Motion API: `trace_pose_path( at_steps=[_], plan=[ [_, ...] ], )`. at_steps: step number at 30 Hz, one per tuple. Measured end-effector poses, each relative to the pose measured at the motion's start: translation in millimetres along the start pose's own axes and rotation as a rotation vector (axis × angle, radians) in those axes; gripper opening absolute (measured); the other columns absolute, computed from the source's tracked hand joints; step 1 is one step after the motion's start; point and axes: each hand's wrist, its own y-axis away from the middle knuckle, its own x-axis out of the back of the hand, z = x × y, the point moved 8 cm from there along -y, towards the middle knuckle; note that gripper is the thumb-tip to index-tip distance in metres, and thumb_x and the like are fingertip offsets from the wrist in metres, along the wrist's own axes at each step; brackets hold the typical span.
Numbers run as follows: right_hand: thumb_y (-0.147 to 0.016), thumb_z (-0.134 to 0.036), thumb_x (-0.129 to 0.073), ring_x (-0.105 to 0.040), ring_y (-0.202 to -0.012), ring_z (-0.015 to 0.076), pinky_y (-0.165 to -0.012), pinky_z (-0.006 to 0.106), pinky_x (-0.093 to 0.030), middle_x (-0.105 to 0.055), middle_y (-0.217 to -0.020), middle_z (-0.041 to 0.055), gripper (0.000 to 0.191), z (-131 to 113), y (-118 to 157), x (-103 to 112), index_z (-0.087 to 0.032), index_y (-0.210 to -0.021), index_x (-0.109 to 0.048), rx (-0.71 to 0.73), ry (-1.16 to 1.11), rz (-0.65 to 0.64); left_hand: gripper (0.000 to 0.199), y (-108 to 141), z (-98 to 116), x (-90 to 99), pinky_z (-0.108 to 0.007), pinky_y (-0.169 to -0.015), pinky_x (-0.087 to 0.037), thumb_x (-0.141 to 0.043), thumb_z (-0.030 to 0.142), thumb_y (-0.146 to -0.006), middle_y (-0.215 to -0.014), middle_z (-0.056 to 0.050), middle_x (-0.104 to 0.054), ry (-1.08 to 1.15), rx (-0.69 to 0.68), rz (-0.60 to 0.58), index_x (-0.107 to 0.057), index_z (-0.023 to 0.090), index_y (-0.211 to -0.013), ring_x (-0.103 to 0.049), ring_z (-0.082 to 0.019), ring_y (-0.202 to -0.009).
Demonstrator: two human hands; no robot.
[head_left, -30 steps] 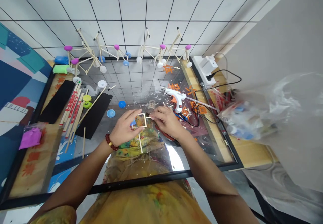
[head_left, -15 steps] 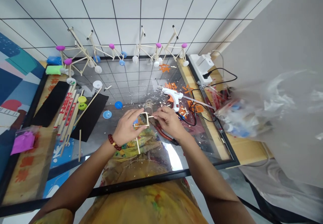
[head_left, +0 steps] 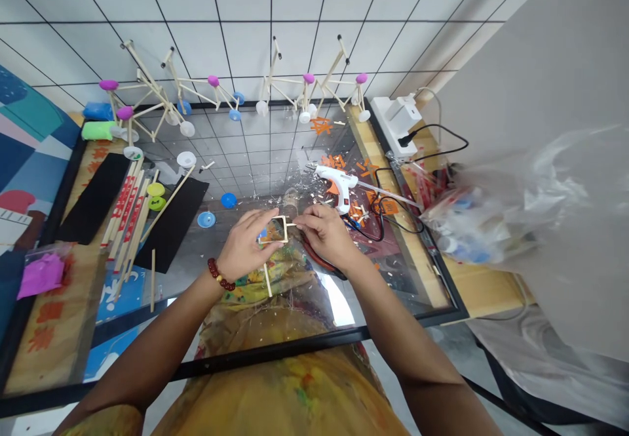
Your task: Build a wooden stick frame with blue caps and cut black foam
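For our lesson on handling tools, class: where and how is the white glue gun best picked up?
I'd grip the glue gun by its handle, coming from the person's side. It lies with that handle pointing towards the person, while the nozzle points left and the glue stick juts out right, so both ends are best avoided.

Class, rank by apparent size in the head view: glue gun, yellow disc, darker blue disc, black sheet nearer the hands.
1. Black sheet
2. Glue gun
3. Darker blue disc and yellow disc: too alike to rank
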Motion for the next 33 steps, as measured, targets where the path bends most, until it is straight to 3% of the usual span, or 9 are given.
trace_pose_path(
  at_steps=[7, 20, 27, 33],
  plan=[
    [-0.091, -0.014, -0.051, -0.055, -0.086, 0.0188, -0.077, 0.034, -0.038, -0.061, -0.091, 0.0051, 0.022, -18, -7, 4, -0.023, -0.100, -0.069, 0.055, -0.011, 0.022, 0.057, 6, 3, 21.1, -0.043, -0.096, -0.051, -0.072, 0.031, -0.078, -0.120, -0.009, -0.067, 0.021, 0.007, 0.086, -0.053, 0.024, -0.131, -0.062, -0.025, -0.110],
    [-0.089, -0.009, -0.048, -0.046, -0.086, 0.0223, -0.078, 0.037, -0.034, -0.055, -0.093, 0.0076, 0.029, -85, -58, 20, -0.025, -0.105, -0.067, 0.316, 0.344, -0.070, 0.064, 17, 4, 61.9, -0.043, -0.093, -0.054, -0.073, 0.026, -0.077, -0.117, -0.010, -0.067, -0.012, -0.032, 0.370, -0.046, 0.025, -0.135, -0.064, -0.025, -0.106],
    [-0.093, -0.014, -0.045, -0.047, -0.085, 0.0221, -0.075, 0.037, -0.038, -0.055, -0.090, 0.0076, 0.024, -91, -66, 12, -0.022, -0.101, -0.067, 0.264, 0.204, -0.044, 0.067, 23, -2, 72.7, -0.041, -0.090, -0.055, -0.072, 0.027, -0.076, -0.116, -0.010, -0.067, 0.008, 0.004, 0.448, -0.043, 0.025, -0.136, -0.066, -0.022, -0.099],
    [-0.092, -0.012, -0.045, -0.049, -0.087, 0.0220, -0.077, 0.036, -0.038, -0.054, -0.089, 0.0069, 0.024, -92, -68, 14, -0.022, -0.099, -0.067, 0.273, 0.164, -0.045, 0.068, 24, 3, 75.9, -0.041, -0.092, -0.054, -0.074, 0.025, -0.075, -0.114, -0.009, -0.067, 0.002, -0.052, 0.484, -0.043, 0.024, -0.136, -0.065, -0.023, -0.102]
  ],
)
